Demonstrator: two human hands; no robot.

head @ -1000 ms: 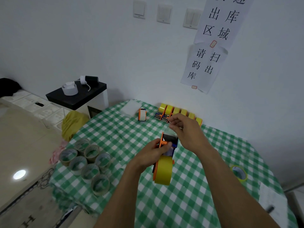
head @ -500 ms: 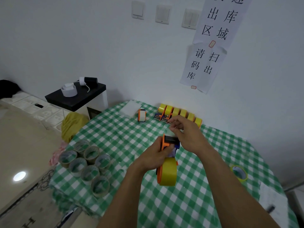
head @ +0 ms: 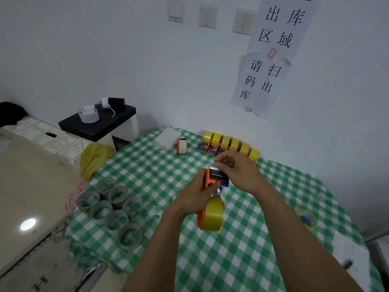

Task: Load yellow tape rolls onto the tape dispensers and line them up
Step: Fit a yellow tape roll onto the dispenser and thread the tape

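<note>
An orange tape dispenser [head: 210, 180] with a yellow tape roll [head: 212, 216] on it is held above the checked table. My left hand [head: 193, 197] grips its handle. My right hand [head: 237, 171] pinches the tape end at the dispenser's blade end. A row of several loaded dispensers [head: 230, 145] stands by the far wall. One orange dispenser [head: 182, 146] with no yellow roll stands left of the row. A loose yellow roll [head: 307, 219] lies flat on the right.
Several empty cardboard tape cores [head: 111, 209] cluster on the table's left edge. White paper [head: 350, 258] with a dark pen lies at the right. A white sheet [head: 168, 137] lies at the table's back. A black-topped side stand [head: 99, 121] sits left of the table.
My right hand has dropped from above the dispenser down onto its blade end, fingers pinched. The dispenser's roll end has tilted slightly right; my left hand holds on.
</note>
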